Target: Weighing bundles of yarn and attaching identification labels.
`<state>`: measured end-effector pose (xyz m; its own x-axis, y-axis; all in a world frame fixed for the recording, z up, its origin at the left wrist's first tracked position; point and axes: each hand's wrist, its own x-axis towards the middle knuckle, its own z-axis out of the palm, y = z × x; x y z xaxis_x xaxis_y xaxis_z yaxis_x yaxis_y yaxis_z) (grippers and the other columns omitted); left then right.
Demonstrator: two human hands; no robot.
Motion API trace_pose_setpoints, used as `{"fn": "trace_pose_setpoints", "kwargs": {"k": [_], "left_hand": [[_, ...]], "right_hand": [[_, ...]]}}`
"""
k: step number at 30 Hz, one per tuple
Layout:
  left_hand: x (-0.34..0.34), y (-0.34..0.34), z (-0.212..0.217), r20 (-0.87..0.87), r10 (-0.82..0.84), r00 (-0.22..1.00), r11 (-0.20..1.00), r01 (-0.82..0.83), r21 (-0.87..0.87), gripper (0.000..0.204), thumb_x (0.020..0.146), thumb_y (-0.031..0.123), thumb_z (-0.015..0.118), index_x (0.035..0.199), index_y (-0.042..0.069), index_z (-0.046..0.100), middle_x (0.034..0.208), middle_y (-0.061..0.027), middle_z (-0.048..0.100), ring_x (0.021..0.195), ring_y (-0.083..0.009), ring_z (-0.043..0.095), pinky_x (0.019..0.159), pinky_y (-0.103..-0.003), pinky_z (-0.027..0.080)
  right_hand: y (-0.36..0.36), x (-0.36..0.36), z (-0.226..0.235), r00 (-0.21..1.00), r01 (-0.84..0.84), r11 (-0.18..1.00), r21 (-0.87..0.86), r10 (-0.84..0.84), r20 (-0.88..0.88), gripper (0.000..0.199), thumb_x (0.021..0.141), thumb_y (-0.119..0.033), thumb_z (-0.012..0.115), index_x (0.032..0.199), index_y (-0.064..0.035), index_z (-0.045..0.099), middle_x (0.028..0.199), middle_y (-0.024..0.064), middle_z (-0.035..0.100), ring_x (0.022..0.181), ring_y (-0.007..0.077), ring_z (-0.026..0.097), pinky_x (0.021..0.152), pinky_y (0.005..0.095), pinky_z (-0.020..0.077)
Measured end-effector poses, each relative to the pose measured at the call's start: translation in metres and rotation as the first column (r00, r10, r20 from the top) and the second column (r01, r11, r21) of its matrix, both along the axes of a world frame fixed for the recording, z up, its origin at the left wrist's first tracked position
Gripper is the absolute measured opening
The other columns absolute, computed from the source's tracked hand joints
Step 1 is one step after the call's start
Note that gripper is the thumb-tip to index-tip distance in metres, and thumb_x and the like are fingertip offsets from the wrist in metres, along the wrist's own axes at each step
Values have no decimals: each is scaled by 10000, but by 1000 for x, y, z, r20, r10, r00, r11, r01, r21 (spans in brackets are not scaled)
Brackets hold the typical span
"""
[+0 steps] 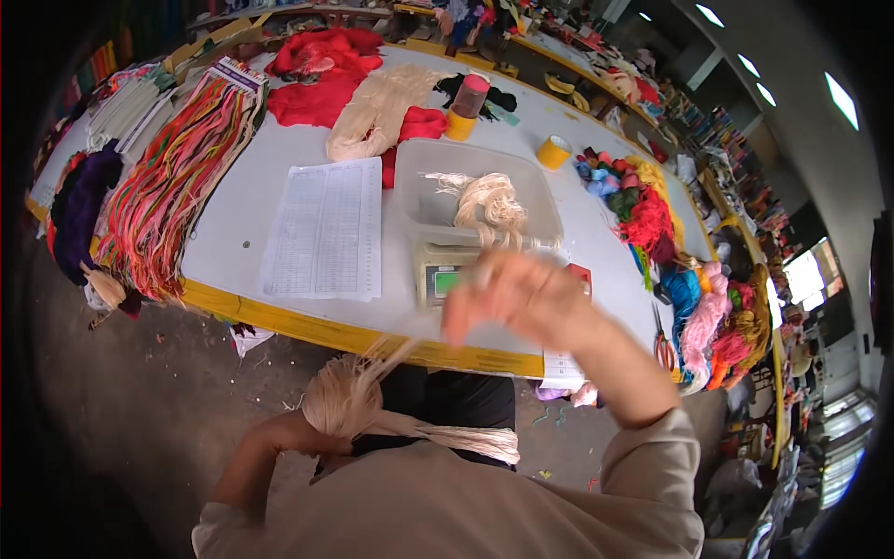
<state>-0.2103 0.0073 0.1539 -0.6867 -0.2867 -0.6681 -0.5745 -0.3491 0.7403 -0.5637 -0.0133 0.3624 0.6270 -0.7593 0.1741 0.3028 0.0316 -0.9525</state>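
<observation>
Low in front of my lap, my left hand is closed around a cream skein of yarn, whose long tail stretches right across my thighs. Loose strands rise from the skein toward my right hand. That hand is raised over the table's near edge, in front of a digital scale. Motion smears its fingers, so I cannot tell whether they grip the strands. On the scale sits a translucent plastic tub with a tangled heap of cream yarn inside; my right hand partly covers the scale.
A printed sheet lies left of the scale. Farther left hang multicoloured thread bundles. Red yarn and a pale skein lie behind. Tape rolls, scissors and coloured skeins are on the right.
</observation>
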Motion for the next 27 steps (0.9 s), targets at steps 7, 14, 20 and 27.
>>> {"fn": "trace_pose_setpoints", "kwargs": {"k": [7,14,20,27], "left_hand": [[88,48,-88,412,593,691,750,-661,30,164,819,145,733,772,18,639,612,-80,595,511,-174,582,441,-295,431],[67,48,-48,-7,809,588,553,-756,351,114,830,88,683,840,-20,647,576,-95,551,427,-150,497,380,-247,325],[3,25,6,-737,652,177,756,-81,650,683,917,265,650,1505,70,364,1014,-206,626,438,-69,428,383,-191,297],[-85,0,55,-894,338,296,920,99,380,837,915,347,688,1562,78,229,1450,-201,471,755,-171,542,458,-200,343]], "right_hand": [[-145,-93,155,591,788,472,-396,-761,268,210,1043,-191,454,941,-45,565,1122,154,663,1013,214,652,925,347,516],[-94,-88,14,262,32,574,-818,-795,-547,62,917,-110,588,942,-53,595,809,43,598,771,184,554,792,311,412],[-23,-69,-76,69,-127,170,-977,-981,-179,219,805,-142,751,1002,-103,664,1045,52,641,917,249,594,843,362,378],[-16,-53,-99,-176,-177,135,-975,-979,-104,391,718,-189,785,1078,-115,649,1272,88,549,1109,326,510,908,491,339]]}}
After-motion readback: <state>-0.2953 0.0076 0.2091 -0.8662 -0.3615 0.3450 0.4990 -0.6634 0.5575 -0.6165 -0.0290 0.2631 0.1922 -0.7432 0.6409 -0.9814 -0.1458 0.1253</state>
